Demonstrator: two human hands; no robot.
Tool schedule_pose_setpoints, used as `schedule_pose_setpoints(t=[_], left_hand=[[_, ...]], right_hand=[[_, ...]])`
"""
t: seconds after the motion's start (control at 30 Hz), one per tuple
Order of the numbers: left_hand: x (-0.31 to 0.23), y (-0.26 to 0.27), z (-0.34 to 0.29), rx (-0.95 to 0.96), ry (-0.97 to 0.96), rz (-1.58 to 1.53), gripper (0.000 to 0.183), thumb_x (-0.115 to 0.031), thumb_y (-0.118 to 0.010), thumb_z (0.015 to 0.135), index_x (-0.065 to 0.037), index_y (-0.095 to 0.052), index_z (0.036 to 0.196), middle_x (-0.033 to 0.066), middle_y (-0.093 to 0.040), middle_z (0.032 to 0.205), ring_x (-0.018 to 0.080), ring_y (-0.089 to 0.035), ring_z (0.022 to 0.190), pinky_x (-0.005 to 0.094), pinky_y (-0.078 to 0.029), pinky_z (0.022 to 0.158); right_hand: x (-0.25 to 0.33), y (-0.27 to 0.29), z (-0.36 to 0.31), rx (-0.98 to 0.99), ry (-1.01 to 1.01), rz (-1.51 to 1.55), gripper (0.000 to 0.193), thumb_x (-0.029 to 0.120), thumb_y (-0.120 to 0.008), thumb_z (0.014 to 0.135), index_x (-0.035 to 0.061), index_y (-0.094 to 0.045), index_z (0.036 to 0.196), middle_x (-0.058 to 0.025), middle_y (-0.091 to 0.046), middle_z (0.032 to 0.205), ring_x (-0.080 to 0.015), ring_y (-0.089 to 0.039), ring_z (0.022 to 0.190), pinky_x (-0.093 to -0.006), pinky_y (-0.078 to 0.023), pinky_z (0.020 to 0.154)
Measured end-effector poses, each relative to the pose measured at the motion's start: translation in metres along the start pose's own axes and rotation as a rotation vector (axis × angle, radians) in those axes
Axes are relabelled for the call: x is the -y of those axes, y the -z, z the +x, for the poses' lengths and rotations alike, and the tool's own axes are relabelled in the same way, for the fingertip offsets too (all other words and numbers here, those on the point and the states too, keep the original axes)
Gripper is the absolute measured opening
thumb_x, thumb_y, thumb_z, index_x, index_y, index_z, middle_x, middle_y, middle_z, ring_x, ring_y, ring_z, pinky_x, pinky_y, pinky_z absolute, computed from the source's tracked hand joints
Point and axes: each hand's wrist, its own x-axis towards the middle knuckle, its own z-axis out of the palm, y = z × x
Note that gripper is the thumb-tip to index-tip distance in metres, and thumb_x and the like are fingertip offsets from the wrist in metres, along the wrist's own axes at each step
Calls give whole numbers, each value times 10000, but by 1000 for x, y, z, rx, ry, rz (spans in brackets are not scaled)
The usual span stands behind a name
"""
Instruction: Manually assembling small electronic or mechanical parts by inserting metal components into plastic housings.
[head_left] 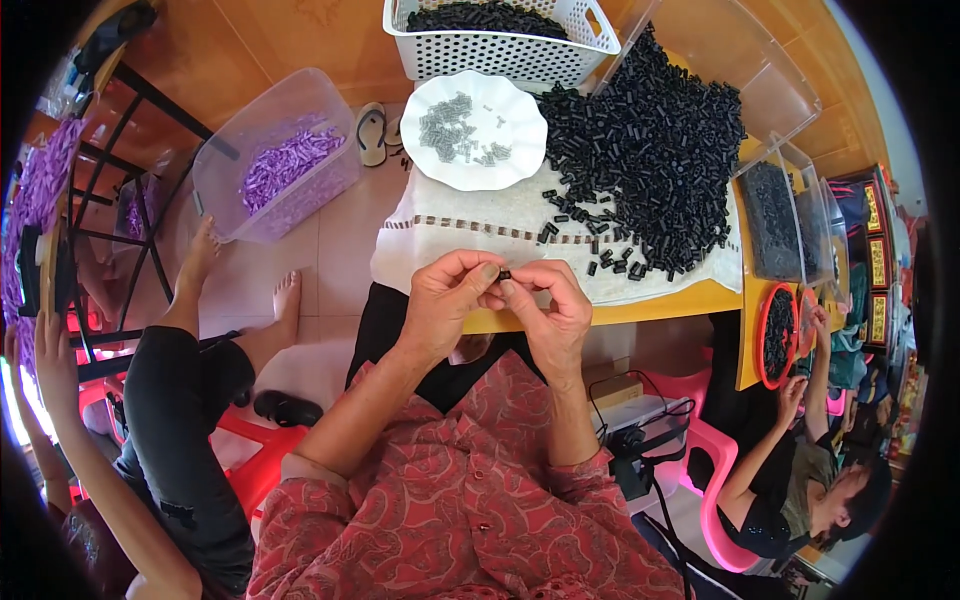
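My left hand [455, 290] and my right hand [545, 300] meet over the table's front edge. Thumbs and fingertips of both pinch one small black plastic piece [504, 275], mostly covered by the fingers. Ahead of them, a white scalloped plate [425, 160] carries small clear, greyish pieces [450, 125]. To its right, a large heap of short black tubular pieces [650, 150] spreads over a white cloth [430, 205]. A few loose black pieces lie along the heap's near side.
A white perforated basket [500, 62] of black pieces stands behind the plate. On the floor at left is a clear bin [225, 170] with purple pieces [290, 165]. A red round tray [765, 340] sits by a co-worker at right. Another person sits at left.
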Motion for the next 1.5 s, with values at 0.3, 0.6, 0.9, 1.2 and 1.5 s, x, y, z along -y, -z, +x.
schedule_pose_setpoints(t=[0.3,0.6,0.9,1.2,1.5], left_hand=[[2,1,0,36,-78,70,130,-50,-619,940,16,-680,1035,42,-680,881,93,-629,759,229,-533,719],[-6,-3,-3,112,-155,350,129,-26,-628,927,11,-687,1036,50,-679,902,96,-637,781,232,-537,726],[-2,3,0,152,54,-252,192,19,-576,941,24,-652,1117,125,-679,1033,212,-687,880,340,-595,826],[-5,-3,-1,145,-80,-67,229,91,-589,901,34,-652,1114,106,-668,1028,188,-676,917,315,-565,882],[-6,2,-3,146,-24,-68,212,47,-614,907,21,-655,1113,83,-678,961,164,-677,855,290,-577,813]], right_hand=[[4,0,0,-1,-36,1,98,32,-694,873,-11,-690,962,-66,-637,911,-126,-613,818,-246,-493,708],[-11,6,-2,72,-234,291,49,37,-665,903,-11,-672,901,-23,-592,870,-60,-522,751,-200,-416,674],[-3,4,-5,-54,-233,389,58,40,-611,944,-17,-605,934,-7,-584,892,-59,-524,785,-199,-413,719],[0,4,-8,-21,-201,373,35,22,-604,942,-12,-608,934,-26,-588,898,-78,-570,829,-215,-435,760],[6,1,-7,-47,-228,379,75,55,-605,938,-6,-617,897,-28,-585,867,-79,-521,811,-230,-422,765]])
